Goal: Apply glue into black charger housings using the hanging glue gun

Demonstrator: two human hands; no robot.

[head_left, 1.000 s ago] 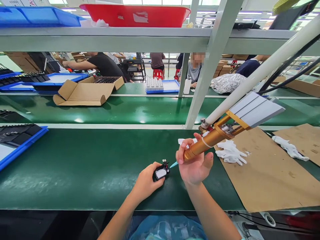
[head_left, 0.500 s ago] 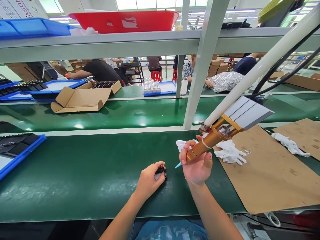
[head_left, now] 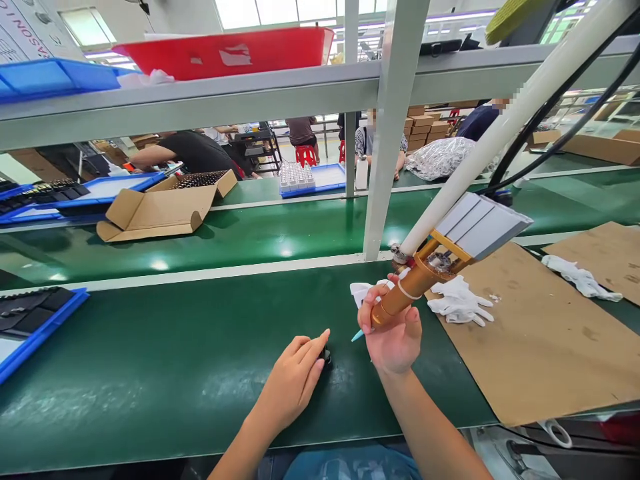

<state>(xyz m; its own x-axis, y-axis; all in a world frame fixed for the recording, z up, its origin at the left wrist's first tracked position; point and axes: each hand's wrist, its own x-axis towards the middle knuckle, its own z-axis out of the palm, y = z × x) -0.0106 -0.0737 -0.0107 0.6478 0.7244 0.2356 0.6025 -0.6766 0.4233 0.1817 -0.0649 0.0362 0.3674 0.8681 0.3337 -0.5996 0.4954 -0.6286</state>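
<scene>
- My left hand (head_left: 293, 377): fingers extended, close together, partly covering a small black part (head_left: 327, 358) on the glossy green bench (head_left: 175, 347); grip hidden, cannot tell.
- My right hand (head_left: 393, 339): curled round a gold tool (head_left: 395, 305), its blue nozzle (head_left: 357, 335) apart from the part.
- Risk: a finger's brush could skid the part; a wrist dip could knock the nozzle.
- Rightward: white glove (head_left: 460, 303), cardboard (head_left: 540, 347).
- Beyond: red tub (head_left: 280, 57), co-worker (head_left: 301, 131).

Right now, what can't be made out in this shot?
Head view: most of the black part, covered by the left hand; its grip is unclear.
Head view: upper end of the blue tip, behind the right hand.
Head view: outer side of the near-left blue tray, cut off by the left edge.
</scene>
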